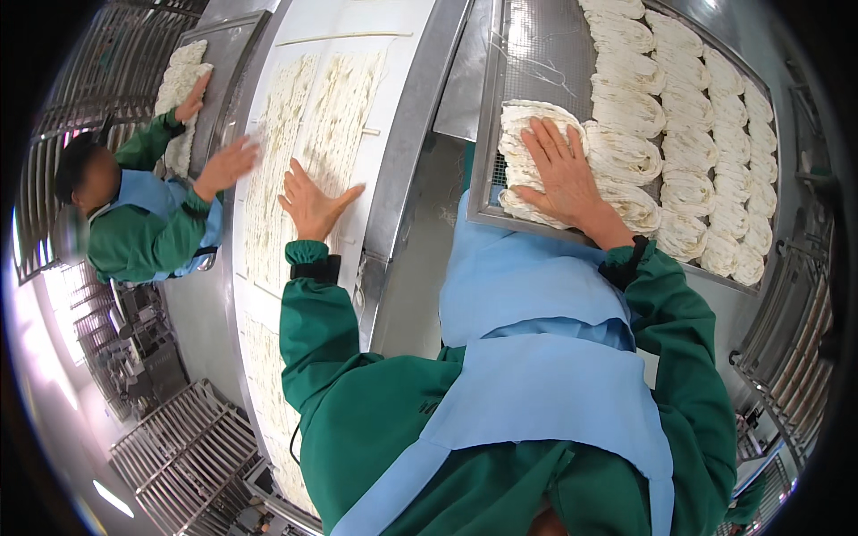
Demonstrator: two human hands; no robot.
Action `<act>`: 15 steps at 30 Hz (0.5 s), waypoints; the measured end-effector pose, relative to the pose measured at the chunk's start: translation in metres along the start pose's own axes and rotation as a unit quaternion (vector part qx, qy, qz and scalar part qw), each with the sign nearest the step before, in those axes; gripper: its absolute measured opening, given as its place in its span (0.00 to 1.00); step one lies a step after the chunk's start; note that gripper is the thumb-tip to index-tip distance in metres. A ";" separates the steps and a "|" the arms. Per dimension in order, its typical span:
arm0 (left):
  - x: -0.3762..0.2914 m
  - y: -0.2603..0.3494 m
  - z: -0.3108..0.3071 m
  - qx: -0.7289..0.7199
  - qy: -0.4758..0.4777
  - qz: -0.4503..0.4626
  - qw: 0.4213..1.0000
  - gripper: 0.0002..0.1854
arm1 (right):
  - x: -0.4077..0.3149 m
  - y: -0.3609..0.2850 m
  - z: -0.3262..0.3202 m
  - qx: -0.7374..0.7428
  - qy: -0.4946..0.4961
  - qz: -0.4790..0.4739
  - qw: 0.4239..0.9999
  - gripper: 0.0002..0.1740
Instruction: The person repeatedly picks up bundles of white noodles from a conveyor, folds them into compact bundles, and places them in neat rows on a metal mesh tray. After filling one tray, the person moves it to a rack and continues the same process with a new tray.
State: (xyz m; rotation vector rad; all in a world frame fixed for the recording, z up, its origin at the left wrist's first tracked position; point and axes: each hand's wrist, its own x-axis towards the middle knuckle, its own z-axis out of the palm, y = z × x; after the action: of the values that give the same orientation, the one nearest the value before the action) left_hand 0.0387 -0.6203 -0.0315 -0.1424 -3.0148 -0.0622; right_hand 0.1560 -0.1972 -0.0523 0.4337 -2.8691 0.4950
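Observation:
Flat strips of pale noodles [338, 114] lie along a white conveyor belt [395, 60]. Over the strip's near side hovers my left hand [315, 204], fingers spread, with nothing in it; whether it touches the noodles I cannot tell. My right hand [560, 174] lies flat, palm down, on a folded noodle bundle [529, 120] at the front left corner of a metal mesh tray [489, 161]. More folded noodle bundles [627, 110] fill rows to its right. Part of the bundle is hidden beneath my palm and fingers.
Across the belt stands a co-worker [147, 208], one hand on noodles in another tray [228, 47], the other blurred near the belt. A thin stick [345, 38] lies across the belt. Metal racks [188, 449] stand around. The belt's steel side rail [409, 127] runs beside me.

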 end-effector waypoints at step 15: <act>0.175 0.045 -0.052 -0.340 -0.162 0.045 0.925 0.25 | -0.025 0.007 -0.064 0.147 0.050 0.064 0.986 0.38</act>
State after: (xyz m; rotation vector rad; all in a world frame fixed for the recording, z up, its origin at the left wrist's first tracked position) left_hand -0.1231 -0.5621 0.0430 -0.3829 -3.1450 -1.1823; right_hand 0.1859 -0.1622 -0.0014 0.2602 -2.7450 0.9432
